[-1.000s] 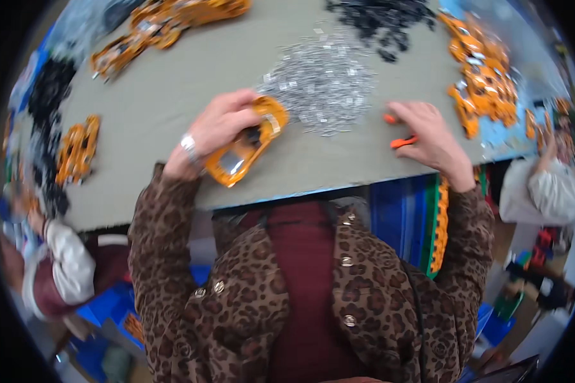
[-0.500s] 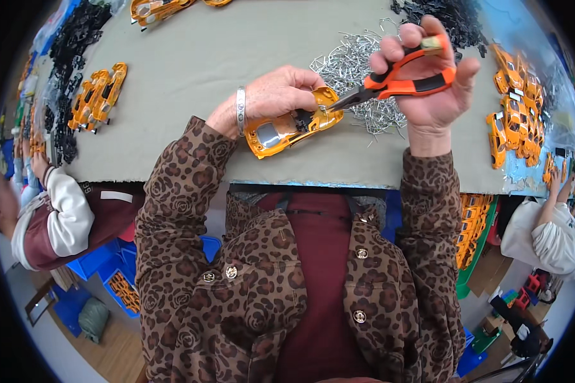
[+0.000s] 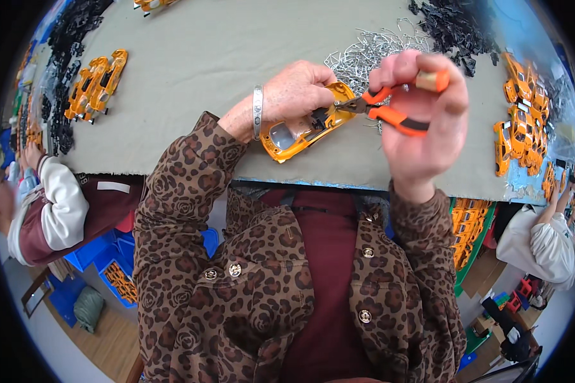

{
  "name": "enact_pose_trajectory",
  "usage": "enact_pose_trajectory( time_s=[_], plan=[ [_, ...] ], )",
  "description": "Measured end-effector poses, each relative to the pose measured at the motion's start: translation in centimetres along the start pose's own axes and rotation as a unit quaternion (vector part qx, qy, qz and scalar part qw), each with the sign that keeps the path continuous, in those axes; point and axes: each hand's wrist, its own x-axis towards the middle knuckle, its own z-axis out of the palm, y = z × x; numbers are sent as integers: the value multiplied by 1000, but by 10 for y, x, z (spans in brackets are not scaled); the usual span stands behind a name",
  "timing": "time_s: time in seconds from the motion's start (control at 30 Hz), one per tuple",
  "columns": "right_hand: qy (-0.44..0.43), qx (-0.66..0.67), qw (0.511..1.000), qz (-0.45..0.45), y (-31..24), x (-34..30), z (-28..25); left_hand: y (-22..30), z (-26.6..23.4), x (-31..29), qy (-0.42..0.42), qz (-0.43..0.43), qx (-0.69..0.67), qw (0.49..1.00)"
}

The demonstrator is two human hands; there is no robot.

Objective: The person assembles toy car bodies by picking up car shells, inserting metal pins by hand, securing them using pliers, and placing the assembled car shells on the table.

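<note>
A yellow-orange toy car body point(image 3: 292, 148) is tilted above the near part of the table, its hollow inside showing. My left hand point(image 3: 297, 90) grips its far side, fingers closed on the shell. Inside the shell sits a small black part point(image 3: 319, 117) near my fingertips. My right hand point(image 3: 428, 121) is wrapped around orange-and-black pliers point(image 3: 399, 120). Their dark jaws reach into the right end of the car body; what lies between the jaws is too small to make out. Just behind the pliers spreads a pile of bent metal wire pieces point(image 3: 358, 56).
Finished-looking yellow cars point(image 3: 97, 86) stand at the left, with more cars point(image 3: 524, 131) at the right. Black plastic parts lie in heaps point(image 3: 457, 32) at the back right and along the left edge point(image 3: 61, 83). Co-workers sit on both sides, one in a maroon-and-white sleeve point(image 3: 64, 204).
My right hand has turned and come lower and nearer, fingers now more closed round the pliers' handles. The car body and left hand sit slightly further right in the picture.
</note>
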Motion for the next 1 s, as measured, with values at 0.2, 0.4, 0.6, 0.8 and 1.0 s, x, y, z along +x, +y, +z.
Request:
enact_pose_trajectory(
  time_s=[0.2, 0.4, 0.6, 0.8, 1.0],
  plan=[
    [0, -60, 997, -41, -3, -20, 14, -14, 3, 9, 40, 45, 5, 998],
    [-97, 5, 994, 39, -10, -6, -7, -9, 2, 4, 75, 49, 41, 995],
    [-97, -190, 969, -124, -50, -11, -26, -14, 5, -10, 107, 85, 4, 991],
    [-170, -639, 745, -89, -97, -55, -136, -19, -47, -89, 190, 48, -228, 954],
    [-194, -769, 610, -3, -85, -72, -123, -31, -155, -160, 403, 113, -103, 902]
  ],
)
